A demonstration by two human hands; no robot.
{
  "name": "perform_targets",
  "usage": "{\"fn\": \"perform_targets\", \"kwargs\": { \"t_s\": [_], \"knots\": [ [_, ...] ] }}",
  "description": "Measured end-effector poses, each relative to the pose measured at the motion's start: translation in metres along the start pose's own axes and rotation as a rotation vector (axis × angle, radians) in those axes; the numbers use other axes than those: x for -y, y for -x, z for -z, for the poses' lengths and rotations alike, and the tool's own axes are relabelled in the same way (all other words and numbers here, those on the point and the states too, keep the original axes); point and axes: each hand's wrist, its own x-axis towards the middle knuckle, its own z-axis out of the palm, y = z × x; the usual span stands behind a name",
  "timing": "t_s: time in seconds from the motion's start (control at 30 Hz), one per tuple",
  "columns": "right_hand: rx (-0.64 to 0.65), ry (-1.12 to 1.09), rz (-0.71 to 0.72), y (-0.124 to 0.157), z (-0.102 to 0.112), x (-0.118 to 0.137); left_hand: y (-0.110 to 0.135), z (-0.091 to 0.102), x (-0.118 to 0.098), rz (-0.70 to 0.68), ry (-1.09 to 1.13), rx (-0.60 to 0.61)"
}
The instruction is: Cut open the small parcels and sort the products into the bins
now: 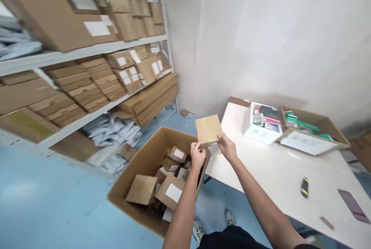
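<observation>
I hold a small taped cardboard box (208, 129) with both hands above the far edge of a large open carton (131, 177). My left hand (197, 156) grips its lower left corner, fingers closed on it. My right hand (227, 146) pinches its lower right edge. The carton on the blue floor holds several small cardboard parcels (171, 191), some with white labels.
A white table (278, 175) stands to the right with a white box (261, 123), an open cardboard box of coloured items (311, 131), a black-and-yellow tool (304, 187) and a dark phone (353, 204). Metal shelving (87, 52) with stacked cartons fills the left. Grey mailer bags (111, 129) lie beneath it.
</observation>
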Motion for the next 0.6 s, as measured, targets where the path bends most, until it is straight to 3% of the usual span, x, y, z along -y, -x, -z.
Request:
{"fn": "perform_targets", "kwargs": {
  "t_s": [0.1, 0.2, 0.3, 0.4, 0.5, 0.6],
  "knots": [
    [-0.148, 0.086, -0.1, 0.045, 0.044, -0.045, 0.017, -0.058, -0.01, -0.018, 0.059, 0.172],
    [-0.221, 0.172, -0.217, 0.099, 0.073, -0.089, 0.037, -0.122, -0.012, 0.003, 0.084, 0.332],
    [-0.19, 0.253, -0.41, 0.156, 0.096, -0.131, 0.061, -0.191, -0.008, 0.187, 0.028, 0.499],
    [-0.105, 0.265, -0.617, 0.208, 0.124, -0.168, 0.091, -0.251, -0.001, 0.377, -0.167, 0.629],
    [-0.035, 0.157, -0.607, 0.242, 0.157, -0.196, 0.115, -0.288, 0.007, 0.309, -0.346, 0.664],
    [0.02, 0.027, -0.545, 0.248, 0.186, -0.211, 0.123, -0.3, 0.012, 0.276, -0.335, 0.626]
  ]
}}
